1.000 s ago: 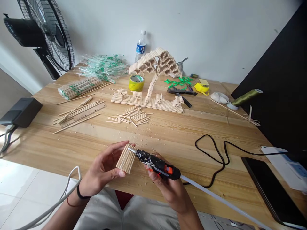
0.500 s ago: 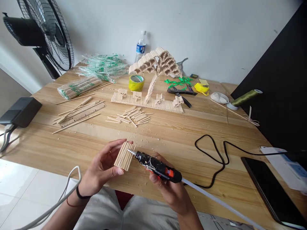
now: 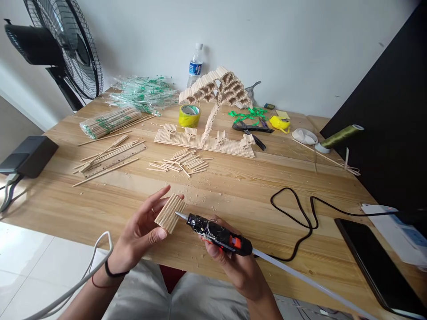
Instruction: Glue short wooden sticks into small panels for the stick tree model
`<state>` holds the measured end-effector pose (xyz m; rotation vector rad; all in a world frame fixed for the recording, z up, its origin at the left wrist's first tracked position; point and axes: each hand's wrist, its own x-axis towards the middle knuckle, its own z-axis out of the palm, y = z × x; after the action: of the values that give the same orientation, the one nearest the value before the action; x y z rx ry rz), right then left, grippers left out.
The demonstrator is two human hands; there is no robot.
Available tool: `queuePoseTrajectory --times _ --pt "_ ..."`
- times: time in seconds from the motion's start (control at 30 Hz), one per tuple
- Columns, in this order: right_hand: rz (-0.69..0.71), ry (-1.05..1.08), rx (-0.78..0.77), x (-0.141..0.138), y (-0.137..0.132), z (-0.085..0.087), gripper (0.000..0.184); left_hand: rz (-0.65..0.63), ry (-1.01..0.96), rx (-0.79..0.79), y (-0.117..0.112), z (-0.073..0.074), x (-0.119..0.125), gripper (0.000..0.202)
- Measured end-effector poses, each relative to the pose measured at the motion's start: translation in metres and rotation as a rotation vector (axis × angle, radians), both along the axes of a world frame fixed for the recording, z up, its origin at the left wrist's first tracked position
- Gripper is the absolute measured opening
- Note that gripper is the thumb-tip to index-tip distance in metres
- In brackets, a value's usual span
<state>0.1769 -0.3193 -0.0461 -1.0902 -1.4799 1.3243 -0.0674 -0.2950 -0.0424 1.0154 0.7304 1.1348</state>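
Observation:
Between the thumb and fingers of my left hand (image 3: 138, 231) is a small panel of wooden sticks (image 3: 169, 214) laid side by side, tilted toward me. My right hand (image 3: 233, 262) is wrapped round a black hot glue gun (image 3: 213, 232), its metal nozzle pointing left at the panel's right edge. A long white glue stick (image 3: 300, 278) runs out of the gun's back. Beyond my hands lies a loose pile of short cut sticks (image 3: 187, 161). Behind it stands a tree-like model (image 3: 211, 122) made of sticks, on a flat stick base.
A ruler (image 3: 115, 160) and longer sticks lie at the left, near a wrapped stick bundle (image 3: 111, 121). Yellow tape (image 3: 189, 116) and black pliers (image 3: 253, 129) flank the model. At the right are a black cable (image 3: 312, 226), a phone (image 3: 373, 262) and a power strip (image 3: 396, 231).
The stick panel has tilted and shifted slightly left in my left hand, whose index finger has lifted. The glue gun's nozzle has moved a little left and down.

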Motion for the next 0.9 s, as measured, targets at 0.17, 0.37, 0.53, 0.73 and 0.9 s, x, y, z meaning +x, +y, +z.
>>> queuePoseTrajectory --times 0.17,0.37,0.53,0.73,0.9 --pt "-0.028 -0.003 -0.004 0.002 -0.004 -0.01 0.036 -0.036 0.001 0.004 -0.001 -0.001 -0.002 0.042" --pt "-0.055 -0.007 -0.01 0.001 -0.004 -0.01 0.036 -0.052 0.032 0.011 0.003 -0.003 0.002 0.048" --pt "0.069 0.018 0.045 0.002 0.003 0.0 0.03 -0.057 -0.022 -0.086 0.004 -0.006 0.005 0.06" --pt "-0.075 -0.016 -0.062 0.004 -0.01 -0.014 0.044 -0.08 0.025 -0.028 0.001 -0.005 -0.001 0.056" --pt "-0.044 -0.037 -0.044 0.0 -0.008 -0.009 0.04 -0.086 0.186 -0.003 -0.001 0.004 -0.001 0.035"
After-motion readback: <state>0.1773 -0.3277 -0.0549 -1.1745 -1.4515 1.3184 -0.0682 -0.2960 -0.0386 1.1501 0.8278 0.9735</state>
